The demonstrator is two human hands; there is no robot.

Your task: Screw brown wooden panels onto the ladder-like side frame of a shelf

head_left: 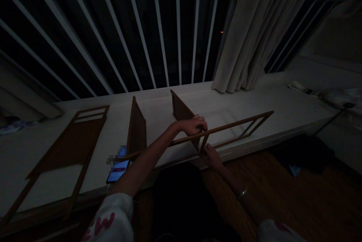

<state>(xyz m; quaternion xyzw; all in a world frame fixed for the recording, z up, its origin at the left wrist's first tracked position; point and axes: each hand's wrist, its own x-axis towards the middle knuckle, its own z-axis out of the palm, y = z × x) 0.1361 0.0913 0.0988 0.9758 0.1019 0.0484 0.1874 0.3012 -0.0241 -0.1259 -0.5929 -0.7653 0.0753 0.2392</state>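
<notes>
A long brown wooden frame (pixel 237 124) with short crosspieces lies on its side along the white ledge. My left hand (pixel 195 125) reaches over its upper rail, fingers curled round the wood where a crosspiece meets it. Lower down, my right hand (pixel 210 156) pinches the frame near the bottom of that crosspiece. One brown wooden panel (pixel 182 108) stands on edge behind my left hand, which hides part of it. Another upright panel (pixel 137 128) stands further left, beside my left forearm. The dim light hides details of the joints.
A separate wooden frame with a panel (pixel 70 144) lies flat at left. A lit phone (pixel 118 172) rests near the ledge's (pixel 226 102) front. White railings (pixel 158 38) and a curtain (pixel 249 38) stand behind. Dark cloth (pixel 302 155) lies on the wooden floor at right.
</notes>
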